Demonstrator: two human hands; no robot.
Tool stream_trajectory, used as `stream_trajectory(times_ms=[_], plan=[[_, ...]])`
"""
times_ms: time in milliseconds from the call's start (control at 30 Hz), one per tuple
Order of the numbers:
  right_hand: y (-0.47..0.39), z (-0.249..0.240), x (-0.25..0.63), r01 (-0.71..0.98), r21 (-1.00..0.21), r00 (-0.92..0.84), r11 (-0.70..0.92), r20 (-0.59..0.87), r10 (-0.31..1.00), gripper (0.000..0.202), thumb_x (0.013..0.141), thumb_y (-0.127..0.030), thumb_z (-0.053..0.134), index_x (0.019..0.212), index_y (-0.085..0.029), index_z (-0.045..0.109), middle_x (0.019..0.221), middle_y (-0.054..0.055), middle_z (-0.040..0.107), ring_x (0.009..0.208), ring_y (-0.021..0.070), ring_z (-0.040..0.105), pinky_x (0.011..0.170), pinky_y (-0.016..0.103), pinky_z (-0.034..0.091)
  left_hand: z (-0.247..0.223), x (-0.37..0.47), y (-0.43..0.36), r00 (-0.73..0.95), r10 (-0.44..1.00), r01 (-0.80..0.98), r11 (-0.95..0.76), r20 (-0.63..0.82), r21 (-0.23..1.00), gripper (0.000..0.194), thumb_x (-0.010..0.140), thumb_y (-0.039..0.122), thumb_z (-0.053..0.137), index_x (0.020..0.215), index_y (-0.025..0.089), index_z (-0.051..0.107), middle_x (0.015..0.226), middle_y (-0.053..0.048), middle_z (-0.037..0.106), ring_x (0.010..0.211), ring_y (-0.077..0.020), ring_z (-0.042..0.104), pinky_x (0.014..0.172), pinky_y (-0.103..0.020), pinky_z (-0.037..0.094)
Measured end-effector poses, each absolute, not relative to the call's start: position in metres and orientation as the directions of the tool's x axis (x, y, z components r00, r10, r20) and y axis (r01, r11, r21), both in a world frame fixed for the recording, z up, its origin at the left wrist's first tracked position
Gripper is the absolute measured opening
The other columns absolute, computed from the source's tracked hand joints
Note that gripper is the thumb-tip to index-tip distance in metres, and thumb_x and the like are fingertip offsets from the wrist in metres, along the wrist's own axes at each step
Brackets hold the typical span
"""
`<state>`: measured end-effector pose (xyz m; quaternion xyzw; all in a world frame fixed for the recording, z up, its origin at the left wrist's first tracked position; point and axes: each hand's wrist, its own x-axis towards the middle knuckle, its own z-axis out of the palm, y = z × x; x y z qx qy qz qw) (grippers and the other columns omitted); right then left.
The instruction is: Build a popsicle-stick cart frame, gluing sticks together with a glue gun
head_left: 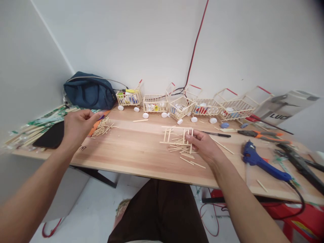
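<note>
My right hand (202, 143) pinches the right end of a small frame of thin wooden sticks (174, 135), held over a loose pile of short sticks (186, 154) on the wooden table. To the left, my left hand (82, 126) is raised above the table, fingers bent and pressed together; whatever they hold, if anything, is too small to make out. Close beside it lies another heap of short sticks (102, 128), partly on an orange sheet. A black phone (52, 135) is partly behind my left wrist.
Several stick-built carts with round wheels (155, 103) line the wall behind. A blue bag (89, 91) and wrapped sticks (27, 131) are at left. A blue glue gun (264, 163), orange-handled pliers (265, 135) and a black pen (219, 134) lie at right.
</note>
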<state>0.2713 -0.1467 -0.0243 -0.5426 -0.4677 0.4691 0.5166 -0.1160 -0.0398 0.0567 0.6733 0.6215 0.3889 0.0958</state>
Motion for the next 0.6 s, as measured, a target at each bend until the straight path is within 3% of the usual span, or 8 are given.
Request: stream_trajectory(times_ms=[167, 267, 333, 500, 600], plan=[[-0.148, -0.022, 0.269, -0.018, -0.999, 0.119, -0.037, -0.039, 0.992, 0.034, 0.066, -0.046, 0.081, 0.078, -0.020, 0.062, 0.069, -0.003, 0.054, 0.057, 0.0090, 0.040, 0.051, 0.023, 0.031, 0.053, -0.108, -0.036, 0.056, 0.878, 0.820, -0.312, 0.475, 0.481, 0.024, 0.072, 0.020, 0.060, 0.061, 0.018, 0.039, 0.052, 0.008, 0.037, 0.053, -0.0086, 0.033, 0.056, -0.021, 0.024], [-0.148, -0.022, 0.269, -0.018, -0.999, 0.132, -0.036, -0.038, 0.990, 0.036, 0.065, -0.048, 0.081, 0.080, -0.020, 0.064, 0.068, -0.003, 0.055, 0.057, 0.0095, 0.042, 0.050, 0.023, 0.031, 0.053, -0.101, -0.033, 0.075, 0.898, 0.813, -0.307, 0.434, 0.495, 0.010, 0.070, 0.020, 0.063, 0.073, 0.018, 0.054, 0.064, 0.005, 0.055, 0.061, -0.0101, 0.048, 0.061, -0.020, 0.031], [-0.147, -0.022, 0.269, -0.021, -0.999, 0.131, -0.033, -0.036, 0.991, 0.036, 0.066, -0.049, 0.080, 0.081, -0.020, 0.064, 0.069, -0.003, 0.057, 0.057, 0.0099, 0.043, 0.051, 0.024, 0.032, 0.054, -0.095, -0.034, 0.082, 0.908, 0.791, -0.310, 0.411, 0.527, 0.016, 0.070, 0.027, 0.068, 0.082, 0.017, 0.063, 0.072, 0.002, 0.064, 0.067, -0.0121, 0.055, 0.063, -0.020, 0.034], [-0.146, -0.021, 0.268, -0.050, -0.998, 0.144, -0.030, -0.036, 0.989, 0.036, 0.064, -0.046, 0.082, 0.084, -0.021, 0.066, 0.073, -0.002, 0.061, 0.062, 0.0117, 0.049, 0.055, 0.025, 0.035, 0.056, -0.081, -0.040, 0.087, 0.932, 0.727, -0.300, 0.352, 0.617, 0.013, 0.073, 0.031, 0.066, 0.072, 0.018, 0.069, 0.060, 0.003, 0.065, 0.056, -0.0122, 0.054, 0.056, -0.022, 0.035], [-0.146, -0.022, 0.269, -0.069, -0.997, 0.155, -0.023, -0.034, 0.987, 0.035, 0.066, -0.046, 0.082, 0.086, -0.021, 0.067, 0.073, -0.003, 0.060, 0.062, 0.0112, 0.048, 0.056, 0.025, 0.035, 0.054, -0.074, -0.041, 0.119, 0.944, 0.691, -0.301, 0.307, 0.658, 0.025, 0.078, 0.032, 0.061, 0.059, 0.017, 0.062, 0.047, 0.003, 0.058, 0.046, -0.0115, 0.051, 0.053, -0.022, 0.035]])
